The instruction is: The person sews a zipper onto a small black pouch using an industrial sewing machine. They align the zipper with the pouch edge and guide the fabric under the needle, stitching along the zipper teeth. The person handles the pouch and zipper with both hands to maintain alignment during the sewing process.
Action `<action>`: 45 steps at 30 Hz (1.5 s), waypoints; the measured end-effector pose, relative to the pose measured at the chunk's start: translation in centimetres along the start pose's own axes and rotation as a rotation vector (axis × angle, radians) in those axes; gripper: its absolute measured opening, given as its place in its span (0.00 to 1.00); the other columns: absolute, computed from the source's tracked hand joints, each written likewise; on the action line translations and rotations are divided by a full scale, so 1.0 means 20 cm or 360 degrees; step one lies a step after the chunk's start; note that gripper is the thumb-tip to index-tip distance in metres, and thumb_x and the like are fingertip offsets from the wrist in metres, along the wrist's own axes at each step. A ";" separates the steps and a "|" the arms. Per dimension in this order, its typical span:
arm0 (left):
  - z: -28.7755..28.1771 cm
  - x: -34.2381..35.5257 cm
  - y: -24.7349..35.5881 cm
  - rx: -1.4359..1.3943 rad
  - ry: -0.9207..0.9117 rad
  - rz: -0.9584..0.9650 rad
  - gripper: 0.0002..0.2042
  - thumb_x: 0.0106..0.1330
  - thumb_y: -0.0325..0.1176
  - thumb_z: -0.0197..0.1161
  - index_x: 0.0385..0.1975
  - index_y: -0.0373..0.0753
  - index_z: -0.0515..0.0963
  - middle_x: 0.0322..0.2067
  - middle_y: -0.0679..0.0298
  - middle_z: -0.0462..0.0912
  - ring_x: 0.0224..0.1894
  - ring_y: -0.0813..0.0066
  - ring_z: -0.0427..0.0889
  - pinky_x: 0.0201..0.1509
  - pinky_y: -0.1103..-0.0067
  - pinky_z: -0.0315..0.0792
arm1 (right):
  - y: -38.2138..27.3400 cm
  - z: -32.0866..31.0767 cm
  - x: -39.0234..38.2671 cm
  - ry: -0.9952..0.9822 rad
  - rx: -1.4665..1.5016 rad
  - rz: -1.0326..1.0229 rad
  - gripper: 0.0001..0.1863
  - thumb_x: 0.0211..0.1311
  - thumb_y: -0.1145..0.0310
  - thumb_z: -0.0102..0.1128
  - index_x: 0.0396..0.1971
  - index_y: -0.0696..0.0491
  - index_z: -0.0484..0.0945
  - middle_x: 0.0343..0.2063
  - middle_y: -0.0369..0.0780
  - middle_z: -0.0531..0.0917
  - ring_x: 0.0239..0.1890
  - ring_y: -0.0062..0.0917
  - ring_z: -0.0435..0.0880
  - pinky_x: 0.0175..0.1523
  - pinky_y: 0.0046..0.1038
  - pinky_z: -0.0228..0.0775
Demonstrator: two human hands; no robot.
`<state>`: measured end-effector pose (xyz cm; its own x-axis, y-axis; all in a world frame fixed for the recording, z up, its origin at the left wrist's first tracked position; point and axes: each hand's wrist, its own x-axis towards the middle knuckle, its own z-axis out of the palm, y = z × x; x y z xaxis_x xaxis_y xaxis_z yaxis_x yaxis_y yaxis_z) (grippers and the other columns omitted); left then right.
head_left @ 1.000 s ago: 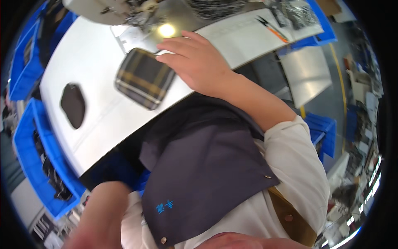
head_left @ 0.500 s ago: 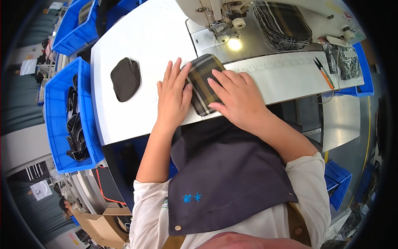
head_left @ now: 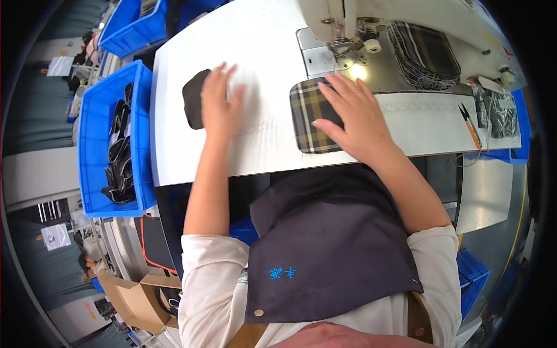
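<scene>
A plaid fabric piece (head_left: pixel 306 116) with rounded corners, in black, olive and white, lies flat on the white sewing table. My right hand (head_left: pixel 362 122) rests on its right part, fingers spread and flat. Farther left, my left hand (head_left: pixel 219 110) is slightly smeared by motion, its thumb apart from the fingers. Its fingertips reach the right edge of a black rounded fabric piece (head_left: pixel 194 100); whether they touch it I cannot tell.
Behind the plaid piece stands a sewing machine (head_left: pixel 348 32) with its lamp lit. A stack of plaid pieces (head_left: pixel 426 55) lies on its bed. Orange-handled thread snips (head_left: pixel 471 129) and a plastic bag (head_left: pixel 502 116) sit at right. A blue bin (head_left: pixel 143 139) holds black pieces.
My left hand has left the plaid piece and moved left to the black piece. The plaid piece now lies straighter, with my right hand still on it. The whole view has shifted.
</scene>
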<state>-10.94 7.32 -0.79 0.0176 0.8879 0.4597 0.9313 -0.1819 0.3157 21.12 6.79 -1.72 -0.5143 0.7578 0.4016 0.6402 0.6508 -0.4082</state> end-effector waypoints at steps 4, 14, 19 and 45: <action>-0.21 0.22 -0.29 -0.0315 0.0098 -0.0565 0.21 0.76 0.37 0.62 0.67 0.41 0.77 0.68 0.50 0.77 0.70 0.52 0.74 0.70 0.67 0.71 | 0.03 -0.01 -0.01 0.0094 0.0081 0.0031 0.28 0.71 0.53 0.66 0.62 0.57 0.79 0.68 0.45 0.77 0.75 0.40 0.69 0.79 0.49 0.54; -0.15 0.01 -0.35 -0.0400 -0.0176 -0.0971 0.21 0.68 0.44 0.76 0.50 0.35 0.81 0.40 0.60 0.87 0.40 0.70 0.84 0.48 0.75 0.77 | 0.02 0.00 0.01 0.0222 0.0075 -0.0045 0.21 0.70 0.59 0.67 0.57 0.55 0.82 0.60 0.43 0.83 0.71 0.39 0.74 0.77 0.48 0.59; -0.30 -0.18 0.00 -0.1039 -0.0002 -0.0773 0.10 0.70 0.33 0.73 0.42 0.37 0.78 0.32 0.72 0.79 0.35 0.83 0.74 0.42 0.81 0.73 | -0.10 -0.07 0.01 0.0267 0.0374 -0.0164 0.23 0.69 0.56 0.69 0.57 0.55 0.83 0.58 0.44 0.84 0.67 0.40 0.77 0.74 0.46 0.63; -0.37 -0.47 0.63 -0.2397 -0.0953 -0.1020 0.14 0.70 0.45 0.68 0.33 0.42 0.75 0.33 0.64 0.80 0.36 0.76 0.74 0.42 0.78 0.69 | -0.36 -0.26 -0.05 -0.0350 0.2669 0.0547 0.14 0.80 0.64 0.56 0.31 0.53 0.75 0.27 0.29 0.73 0.29 0.14 0.70 0.37 0.21 0.66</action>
<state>-2.04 -6.45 4.94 0.2578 0.9274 -0.2711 -0.2742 0.3392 0.8999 20.02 1.21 5.06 -0.6461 0.7603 0.0673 -0.4431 -0.3018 -0.8442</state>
